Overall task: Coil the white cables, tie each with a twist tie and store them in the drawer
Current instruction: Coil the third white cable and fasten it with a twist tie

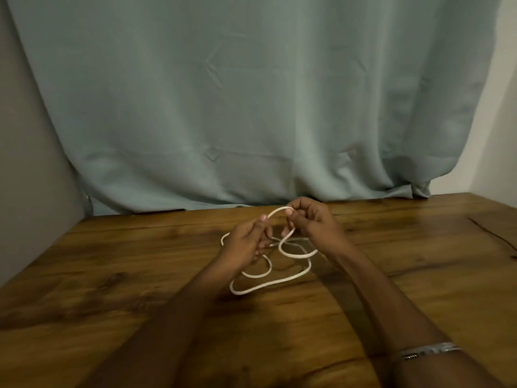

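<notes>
Head: both hands raised, L hand (246, 242) & R hand (310, 219) pinch white cable (268, 284).

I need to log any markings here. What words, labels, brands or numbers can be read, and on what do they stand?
None can be read.
Thin white cable: no print shows.
Silver metal bracelet on the right forearm: a faint pattern, too blurred to read.
Brown wooden table and grey-green cloth curtain: no text.
</notes>
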Demonstrator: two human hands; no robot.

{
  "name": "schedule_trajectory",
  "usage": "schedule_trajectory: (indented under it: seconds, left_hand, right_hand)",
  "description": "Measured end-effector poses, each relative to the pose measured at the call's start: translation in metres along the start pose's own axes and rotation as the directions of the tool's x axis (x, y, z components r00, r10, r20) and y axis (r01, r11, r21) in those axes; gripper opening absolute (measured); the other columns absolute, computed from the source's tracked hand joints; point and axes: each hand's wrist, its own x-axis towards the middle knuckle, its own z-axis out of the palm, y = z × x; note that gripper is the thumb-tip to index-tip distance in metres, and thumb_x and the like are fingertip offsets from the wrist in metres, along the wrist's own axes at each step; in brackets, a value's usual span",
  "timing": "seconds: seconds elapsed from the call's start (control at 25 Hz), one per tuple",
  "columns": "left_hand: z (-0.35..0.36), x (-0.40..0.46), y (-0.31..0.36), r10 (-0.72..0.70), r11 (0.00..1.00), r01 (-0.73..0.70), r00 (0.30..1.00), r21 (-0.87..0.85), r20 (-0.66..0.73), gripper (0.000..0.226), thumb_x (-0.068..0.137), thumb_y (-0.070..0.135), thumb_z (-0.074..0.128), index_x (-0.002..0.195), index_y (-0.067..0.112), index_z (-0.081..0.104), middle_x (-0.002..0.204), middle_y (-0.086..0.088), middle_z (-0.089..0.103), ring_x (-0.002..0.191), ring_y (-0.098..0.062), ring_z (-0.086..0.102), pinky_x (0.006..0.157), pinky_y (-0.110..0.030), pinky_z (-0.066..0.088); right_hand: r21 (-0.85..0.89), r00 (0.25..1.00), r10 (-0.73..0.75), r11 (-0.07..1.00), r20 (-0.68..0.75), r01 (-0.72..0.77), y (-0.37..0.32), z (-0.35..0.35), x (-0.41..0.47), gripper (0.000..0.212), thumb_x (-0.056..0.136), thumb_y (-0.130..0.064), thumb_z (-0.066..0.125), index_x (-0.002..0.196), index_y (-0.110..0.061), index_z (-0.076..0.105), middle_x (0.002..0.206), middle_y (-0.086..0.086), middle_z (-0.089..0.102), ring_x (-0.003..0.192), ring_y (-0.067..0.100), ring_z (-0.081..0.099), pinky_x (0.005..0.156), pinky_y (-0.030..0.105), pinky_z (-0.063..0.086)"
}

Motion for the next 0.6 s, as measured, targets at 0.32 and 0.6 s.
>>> schedule_trajectory:
  seconds: [0.32,0.6]
  left_hand:
    - [-0.012,-0.016,0.025,0.026,0.940,-0.103,0.972,-0.325,-0.233,0.039,0.107,0.034,0.045,0.073,0.016,0.050,0.044,0.012,0.039,0.031,0.000,0.031,0.033,-0.011,0.023]
    - [-0.041,-0.010,0.028,-0.070,0.725,-0.190,0.936,-0.662,-0.346,0.037,0.109,0.033,0.038,0.077,0.018,0.046,0.043,0.011,0.030,0.031,-0.001,0.024,0.031,-0.014,0.018]
  right_hand:
    - [-0.021,0.918,0.112,0.993,0.381,-0.112,-0.001,0.041,-0.019,0.010,0.098,-0.005,0.066,0.096,-0.015,0.065,0.062,0.004,0.066,0.054,0.013,0.058,0.057,0.024,0.047]
    - [-0.085,0.819,0.313,0.946,0.481,-0.312,-0.014,0.001,-0.018,0.007,0.096,0.001,0.065,0.103,0.000,0.064,0.057,0.010,0.061,0.053,0.018,0.069,0.047,0.024,0.054]
